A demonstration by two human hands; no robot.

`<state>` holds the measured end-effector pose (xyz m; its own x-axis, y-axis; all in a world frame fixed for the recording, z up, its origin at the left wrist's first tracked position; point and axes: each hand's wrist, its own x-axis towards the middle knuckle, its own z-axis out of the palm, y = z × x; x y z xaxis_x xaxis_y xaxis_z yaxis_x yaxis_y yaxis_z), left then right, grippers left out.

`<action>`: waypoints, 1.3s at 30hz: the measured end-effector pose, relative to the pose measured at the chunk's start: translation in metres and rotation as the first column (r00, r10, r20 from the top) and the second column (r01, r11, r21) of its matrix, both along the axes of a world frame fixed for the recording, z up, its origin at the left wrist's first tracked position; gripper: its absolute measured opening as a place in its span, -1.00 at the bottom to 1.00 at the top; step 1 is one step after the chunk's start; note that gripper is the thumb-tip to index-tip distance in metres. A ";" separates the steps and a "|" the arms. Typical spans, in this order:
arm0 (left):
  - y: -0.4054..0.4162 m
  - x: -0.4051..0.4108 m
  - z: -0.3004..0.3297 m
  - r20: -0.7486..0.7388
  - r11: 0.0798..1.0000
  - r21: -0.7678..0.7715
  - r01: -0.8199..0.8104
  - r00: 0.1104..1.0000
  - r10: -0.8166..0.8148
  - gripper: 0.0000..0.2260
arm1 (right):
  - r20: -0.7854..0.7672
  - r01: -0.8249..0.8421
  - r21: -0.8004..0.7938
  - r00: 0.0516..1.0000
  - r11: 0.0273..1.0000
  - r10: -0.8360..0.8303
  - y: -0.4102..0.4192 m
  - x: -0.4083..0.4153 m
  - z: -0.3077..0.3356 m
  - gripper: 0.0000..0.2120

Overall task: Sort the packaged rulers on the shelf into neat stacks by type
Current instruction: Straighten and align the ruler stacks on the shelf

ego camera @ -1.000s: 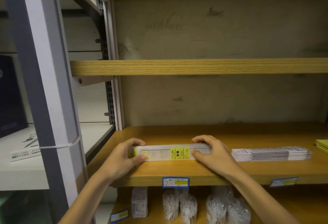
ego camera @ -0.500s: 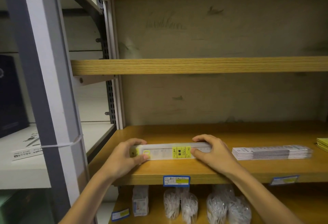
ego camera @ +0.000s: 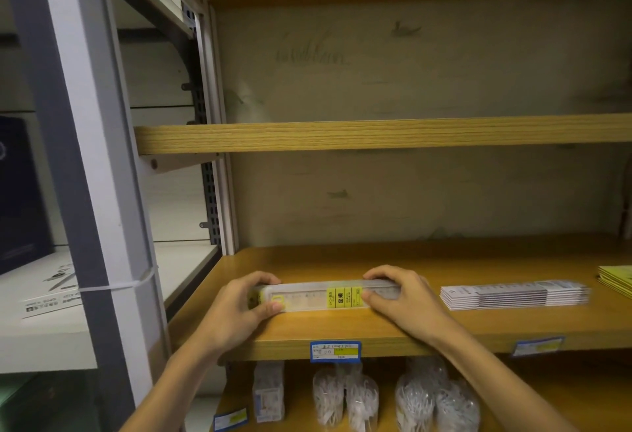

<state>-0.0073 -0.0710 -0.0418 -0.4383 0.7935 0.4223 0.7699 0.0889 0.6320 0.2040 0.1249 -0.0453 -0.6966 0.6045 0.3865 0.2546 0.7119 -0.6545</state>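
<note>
Your left hand (ego camera: 236, 308) and right hand (ego camera: 402, 298) each grip one end of the stack of clear packaged rulers (ego camera: 321, 296), which lies near the front of the wooden shelf (ego camera: 342, 332). You seem to be squaring this stack; next, align its edges, well apart from the white ruler stack (ego camera: 513, 295).

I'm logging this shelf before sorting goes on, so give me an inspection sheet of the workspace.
Surface: wooden shelf, price labels on its front edge.
Job's things: clear ruler stack held at both ends; white ruler stack lying apart to its right.
Clutter: yellow packets at far right.
Hands: left hand and right hand grip the clear stack's ends.
Cables: nothing seen.
Surroundings: bagged goods on the shelf below; grey upright at left.
</note>
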 end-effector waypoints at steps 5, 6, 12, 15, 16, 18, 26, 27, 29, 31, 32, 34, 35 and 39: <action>-0.003 0.004 0.006 0.046 0.999 -0.029 0.017 0.999 -0.015 -0.74 | -0.014 -0.004 -0.027 1.000 1.000 0.004 -0.006 0.004 0.007 -0.81; -0.004 0.004 0.008 0.057 0.998 -0.049 0.029 0.998 -0.027 -0.74 | -0.006 -0.009 -0.036 1.000 0.999 0.008 -0.005 0.005 0.009 -0.81; 0.003 0.009 0.026 -0.376 0.950 -0.258 -0.174 0.924 0.067 -0.49 | 0.078 -0.001 -0.219 0.997 0.976 0.019 -0.002 0.004 0.038 -0.87; 0.016 0.024 0.034 -0.577 0.916 -0.340 -0.214 0.816 -0.024 -0.32 | 0.124 -0.001 -0.348 0.991 0.937 0.047 -0.006 0.005 0.051 -0.89; 0.021 0.029 0.035 -0.611 0.913 -0.346 -0.215 0.790 -0.045 -0.32 | 0.143 0.012 -0.379 0.989 0.925 0.046 -0.006 0.005 0.054 -0.88; 0.027 0.035 0.037 -0.644 0.918 -0.342 -0.201 0.761 -0.073 -0.37 | 0.186 0.046 -0.425 0.982 0.904 0.038 -0.006 0.006 0.059 -0.88; 0.037 0.027 0.048 -0.465 0.892 -0.451 -0.036 0.862 -0.200 -0.78 | 0.392 -0.046 -0.291 0.905 0.956 0.163 0.002 0.009 0.070 -0.64; 0.037 0.024 0.050 -0.434 0.886 -0.463 -0.013 0.875 -0.214 -0.77 | 0.428 -0.092 -0.257 0.882 0.962 0.198 0.004 0.010 0.072 -0.52; 0.038 0.019 0.053 -0.380 0.872 -0.488 0.027 0.893 -0.240 -0.78 | 0.510 -0.164 -0.172 0.829 0.971 0.230 0.008 0.011 0.077 -0.36; 0.038 0.014 0.056 -0.333 0.864 -0.501 0.058 0.908 -0.254 -0.80 | 0.601 -0.209 -0.002 0.781 0.978 0.168 0.010 0.009 0.078 -0.39; 0.039 0.012 0.058 -0.317 0.859 -0.508 0.066 0.913 -0.258 -0.81 | 0.632 -0.226 0.092 0.766 0.970 0.118 0.011 0.007 0.078 -0.46; 0.040 0.009 0.060 -0.299 0.840 -0.538 0.068 0.917 -0.266 -0.82 | 0.649 -0.249 0.177 0.757 0.952 0.077 0.013 0.003 0.077 -0.58; 0.041 0.009 0.061 -0.289 0.827 -0.558 0.063 0.920 -0.265 -0.81 | 0.658 -0.257 0.165 0.748 0.952 0.088 0.014 0.001 0.076 -0.62; 0.045 0.010 0.062 -0.284 0.762 -0.648 0.002 0.927 -0.245 -0.58 | 0.698 -0.259 0.054 0.700 0.964 0.149 0.016 -0.007 0.077 -0.70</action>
<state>0.0029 -0.0264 0.0197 -0.2461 0.9649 -0.0913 0.9508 0.2587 0.1704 0.1967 0.1413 0.0318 -0.9016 0.3942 -0.1779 0.4290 0.8677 -0.2510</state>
